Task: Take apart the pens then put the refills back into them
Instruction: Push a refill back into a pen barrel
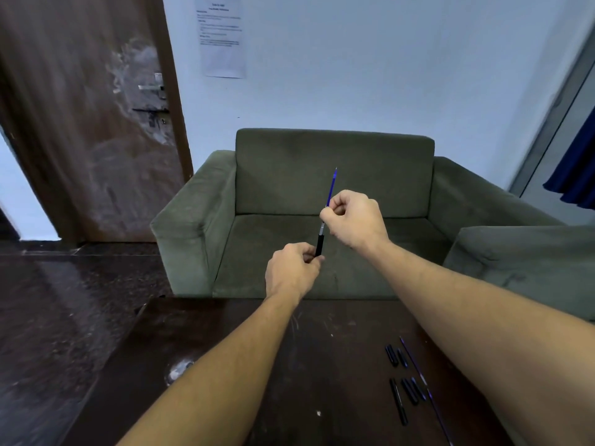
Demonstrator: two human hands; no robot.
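My left hand (294,272) grips the lower end of a black pen barrel (319,244), held upright above the far edge of the table. A blue refill (331,188) sticks up out of the barrel, and my right hand (352,218) pinches it just above the barrel's silver collar. On the dark table (225,365) at the lower right lie several black pen parts (409,391), a whole black pen (398,402) and a loose blue refill (415,365), partly hidden under my right forearm.
A green armchair (322,188) stands right behind the table, and a second green seat (521,262) is at the right. A brown door (90,123) is at the left over a dark floor. A pale smudge (178,368) marks the table's left side.
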